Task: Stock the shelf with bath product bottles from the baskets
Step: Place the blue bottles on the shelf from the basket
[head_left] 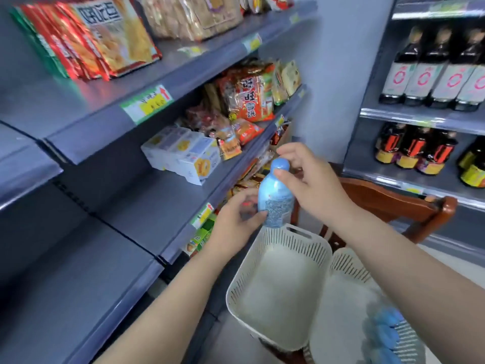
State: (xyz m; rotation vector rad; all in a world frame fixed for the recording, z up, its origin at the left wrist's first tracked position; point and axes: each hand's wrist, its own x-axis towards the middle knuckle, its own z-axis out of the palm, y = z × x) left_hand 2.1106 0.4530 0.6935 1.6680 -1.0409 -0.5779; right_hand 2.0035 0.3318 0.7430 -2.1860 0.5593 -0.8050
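To the far left of your hands the grey shelf [78, 258] runs bare along its lower boards, its front edge slanting down toward your left forearm; that open board lies left of and below your left grip. Higher up and left, red snack packets [86, 40] lean together on the top board, printed with large Chinese characters too blurred to read. A green and yellow price tag [147, 102] with a red arrow sits on the rail edge beneath them. On the middle board, up and left of your grips, white cartons [183, 153] stand beside an orange bag [249, 101] marked with the characters 旺旺雪饼.

Your left hand [236, 219] grips the lower body of the blue bottle [275, 200], fingers curled round it from the left. The bottle stands roughly upright between your two grips, its small printed back label facing you, the text too fine to read. Your right hand [309, 177] pinches the rounded blue cap from the right, thumb in front and fingers behind.

Directly under the bottle sits a cream slotted basket [286, 240], and a second basket [346, 266] touches it on the right, with blurred blue items [388, 327] lying in it below your right forearm. A brown wooden chair [393, 198] stands behind your right grip. Further right, dark bottles [433, 74] with white labels bearing red rings fill a second shelf unit [420, 116].
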